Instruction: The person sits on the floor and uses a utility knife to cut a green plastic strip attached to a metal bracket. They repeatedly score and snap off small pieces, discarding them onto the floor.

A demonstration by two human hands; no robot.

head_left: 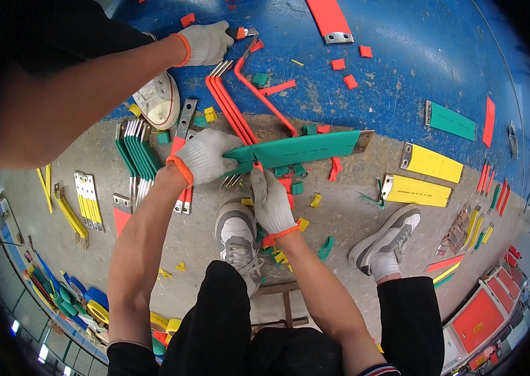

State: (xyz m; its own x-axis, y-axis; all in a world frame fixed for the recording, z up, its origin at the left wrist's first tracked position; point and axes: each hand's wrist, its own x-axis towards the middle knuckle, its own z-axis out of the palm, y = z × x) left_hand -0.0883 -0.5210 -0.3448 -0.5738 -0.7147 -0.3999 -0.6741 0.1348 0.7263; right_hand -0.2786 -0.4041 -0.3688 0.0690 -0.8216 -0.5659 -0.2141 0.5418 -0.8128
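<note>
A flat metal busbar in a green sleeve [309, 149] lies across in front of me, its bare metal end pointing right. My left hand [205, 156], in a white glove with an orange cuff, is closed on its left end. My gloved right hand [272, 203] pinches a small cutter knife [257, 164], its red part showing at the fingertips. The knife's tip meets the sleeve's lower edge, near a cut line across the green; most of the knife is hidden by the fingers. Bent red-sleeved bars [230, 106] lie just beyond my left hand.
A co-worker's gloved hand [205, 44] holds a tool at a red bar, upper left. Green-sleeved bars [139, 150] are stacked left; yellow-sleeved busbars [418, 190] lie right. Sleeve scraps [325, 247] litter the floor around my shoes. A red-panelled case [478, 319] stands lower right.
</note>
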